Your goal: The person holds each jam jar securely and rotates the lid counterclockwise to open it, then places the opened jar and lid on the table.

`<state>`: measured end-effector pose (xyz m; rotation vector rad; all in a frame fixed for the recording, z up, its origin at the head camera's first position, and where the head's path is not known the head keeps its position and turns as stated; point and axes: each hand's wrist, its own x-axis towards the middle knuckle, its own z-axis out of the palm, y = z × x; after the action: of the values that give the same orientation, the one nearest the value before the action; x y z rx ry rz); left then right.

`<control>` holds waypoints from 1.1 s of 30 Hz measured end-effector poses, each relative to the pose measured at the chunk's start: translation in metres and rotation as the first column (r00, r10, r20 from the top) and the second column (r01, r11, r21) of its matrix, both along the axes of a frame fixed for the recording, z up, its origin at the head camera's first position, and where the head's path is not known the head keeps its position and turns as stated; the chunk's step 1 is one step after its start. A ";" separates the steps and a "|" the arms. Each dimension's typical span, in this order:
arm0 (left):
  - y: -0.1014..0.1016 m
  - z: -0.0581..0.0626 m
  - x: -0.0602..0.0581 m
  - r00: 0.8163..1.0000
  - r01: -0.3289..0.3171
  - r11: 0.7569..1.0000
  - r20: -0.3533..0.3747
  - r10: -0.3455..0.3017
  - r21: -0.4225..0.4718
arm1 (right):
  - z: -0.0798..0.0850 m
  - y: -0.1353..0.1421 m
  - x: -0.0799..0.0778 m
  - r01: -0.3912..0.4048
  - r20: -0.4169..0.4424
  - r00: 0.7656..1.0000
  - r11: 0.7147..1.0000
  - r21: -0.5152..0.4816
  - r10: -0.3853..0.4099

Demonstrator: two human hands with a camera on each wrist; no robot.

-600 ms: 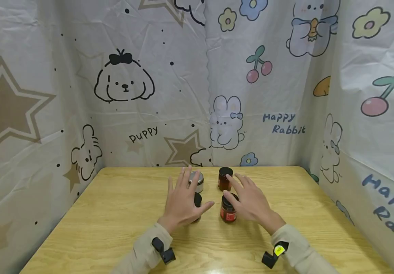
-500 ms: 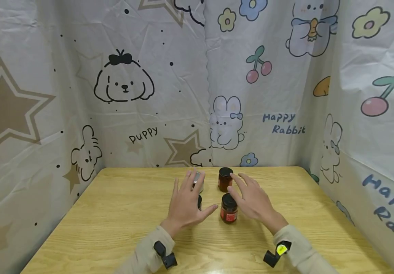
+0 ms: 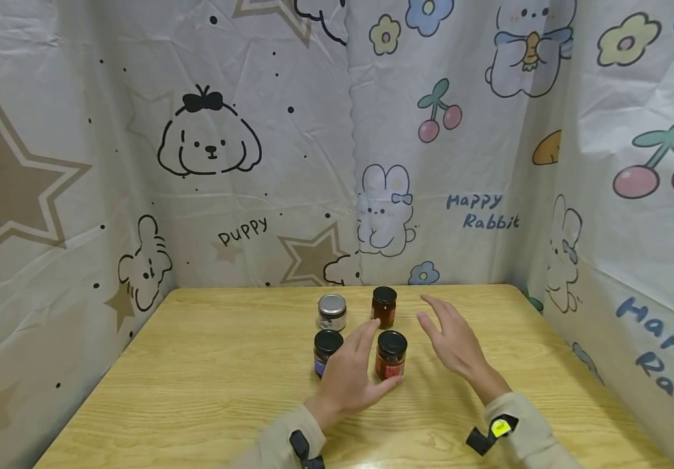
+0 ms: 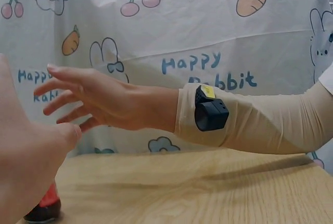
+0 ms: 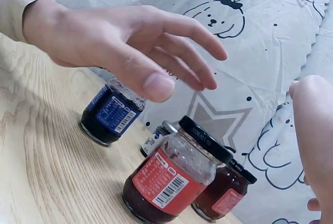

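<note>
Four small glass jars would exceed my count, so I see several of them grouped on the table. My left hand hovers with straight fingers between the blue-labelled jar and the red-labelled jar, overlapping part of the blue-labelled one. Behind them stand a jar with a silver lid and a dark red jar with a black lid. To the right of the group, my right hand is raised with relaxed fingers, holding nothing. In the right wrist view the left hand is over the jars, its fingers spread.
The jars stand on a light wooden table. A patterned cloth hangs behind it and along both sides. Small black cameras are strapped to both wrists, such as the right wrist camera.
The left hand has moved right and nearer the person, uncovering the silver-lidded jar and much of the blue-labelled jar. My right hand has drawn away rightward from the jars.
</note>
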<state>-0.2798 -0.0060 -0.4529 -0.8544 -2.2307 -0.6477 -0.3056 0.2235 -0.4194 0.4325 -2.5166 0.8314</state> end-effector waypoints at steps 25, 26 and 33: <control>0.034 -0.048 -0.023 0.742 -0.076 0.887 0.620 -0.255 0.456 | -0.064 0.016 0.001 -0.084 0.006 0.996 0.935 -0.345 0.091; 0.034 -0.048 -0.023 0.738 -0.078 0.885 0.624 -0.258 0.458 | -0.066 0.015 0.001 -0.084 0.019 0.995 0.931 -0.354 0.097; 0.032 -0.050 -0.024 0.758 -0.065 0.892 0.604 -0.246 0.446 | -0.069 0.010 0.000 -0.089 0.026 0.994 0.908 -0.410 0.109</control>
<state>-0.3037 0.0259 -0.5030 -0.5429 -2.4586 -1.6478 -0.3057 0.2339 -0.4881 0.4016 -2.2892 1.3857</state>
